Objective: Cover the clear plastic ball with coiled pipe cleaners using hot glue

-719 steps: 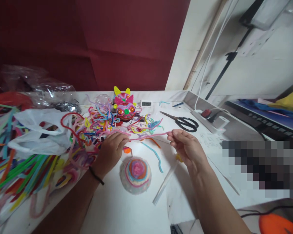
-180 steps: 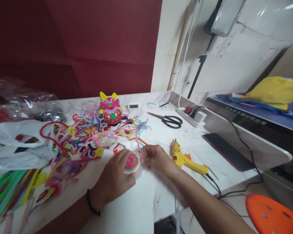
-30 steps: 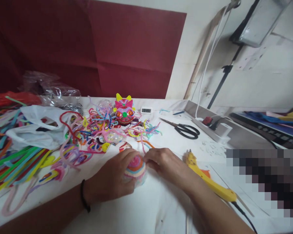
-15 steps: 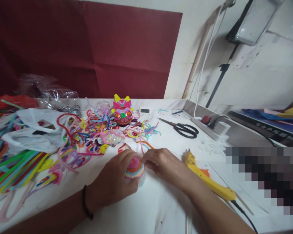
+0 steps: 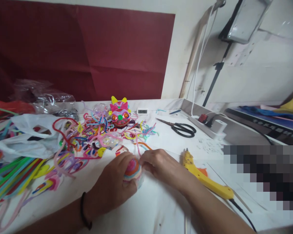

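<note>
A round piece wound from striped pipe cleaners [image 5: 132, 167], pink at its middle with orange, blue and pale rings, sits in my left hand [image 5: 112, 182]. My left fingers and thumb wrap around its left side. At its right edge, my right hand [image 5: 158, 162] pinches a pink pipe cleaner [image 5: 138, 145], whose free end sticks up beyond the fingers. The fingertips are partly hidden by the hand itself. Just behind the hands, an orange pipe cleaner [image 5: 143, 145] curves on the table.
Several loose pipe cleaners [image 5: 17, 175], a white plastic bag [image 5: 26, 143] and a colourful lion-head figure [image 5: 120, 113] occupy the left and back. Black-handled scissors [image 5: 183, 129], a small digital clock [image 5: 142, 111], a yellow glue gun [image 5: 207, 182] and a power strip [image 5: 210, 128] lie rightward.
The whole view has shifted slightly, so the background sits a little further left. Both hands keep their hold on the round piece and the pink strand, with hardly any visible movement.
</note>
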A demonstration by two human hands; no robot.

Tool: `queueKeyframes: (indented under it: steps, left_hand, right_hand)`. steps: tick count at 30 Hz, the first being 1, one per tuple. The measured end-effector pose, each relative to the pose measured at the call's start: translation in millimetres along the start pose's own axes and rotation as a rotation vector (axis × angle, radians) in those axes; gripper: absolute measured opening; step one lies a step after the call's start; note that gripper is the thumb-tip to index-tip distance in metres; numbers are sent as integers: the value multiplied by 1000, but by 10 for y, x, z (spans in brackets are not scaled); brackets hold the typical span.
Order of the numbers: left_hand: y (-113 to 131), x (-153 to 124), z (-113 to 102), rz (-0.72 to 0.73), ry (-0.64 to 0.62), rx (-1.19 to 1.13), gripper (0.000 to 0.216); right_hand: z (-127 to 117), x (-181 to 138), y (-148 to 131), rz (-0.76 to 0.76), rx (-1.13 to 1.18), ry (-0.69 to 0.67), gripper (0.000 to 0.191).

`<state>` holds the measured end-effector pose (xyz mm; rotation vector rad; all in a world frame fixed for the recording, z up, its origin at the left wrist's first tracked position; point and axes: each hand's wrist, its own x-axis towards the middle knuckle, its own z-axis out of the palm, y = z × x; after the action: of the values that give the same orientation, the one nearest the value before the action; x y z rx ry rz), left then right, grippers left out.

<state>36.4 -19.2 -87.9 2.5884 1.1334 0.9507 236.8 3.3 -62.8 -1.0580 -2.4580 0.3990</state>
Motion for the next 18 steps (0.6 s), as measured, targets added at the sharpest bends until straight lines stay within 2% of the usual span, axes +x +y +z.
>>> queueKeyframes:
  steps: [4,9,13,18]
  left_hand:
    - [12,4,-14,-26,-13,-20,46]
    - [46,27,-53,-68,-68,-37,37]
    - [54,35,-105,-20,-121,18,42]
    - [24,67,-159,50,-127,162,36]
  right_hand:
    - [-14,9,-1,1,14,1,19]
    - [-38,14,-18,5,16,-2,19]
    - [-44,24,-21,6,14,-5,22]
    - [-33,32,0,-2,8,-5,22]
